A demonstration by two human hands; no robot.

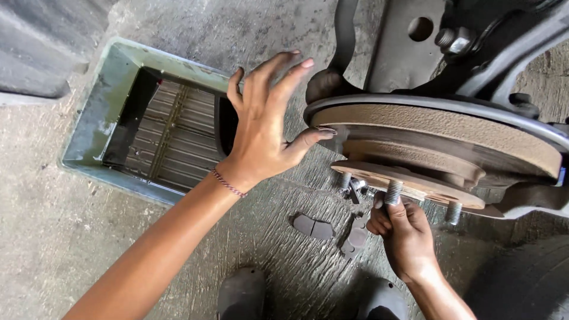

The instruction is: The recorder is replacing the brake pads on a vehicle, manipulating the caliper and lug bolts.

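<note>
My left hand (pixel 264 127) is spread wide open, holding nothing; the thumb tip touches the rusty brake disc (pixel 438 133) at its 9 o'clock edge. My right hand (pixel 403 234) is closed on a wheel stud (pixel 393 192) at the hub's 6 o'clock. Brake pads (pixel 313 227) lie on the concrete floor (pixel 47 237) between my hands. Green tray (pixel 104 104) at 10 o'clock.

I stand on a rough grey concrete floor (pixel 53 237) in daylight, a grated drain pit (pixel 154 130) ahead.
</note>
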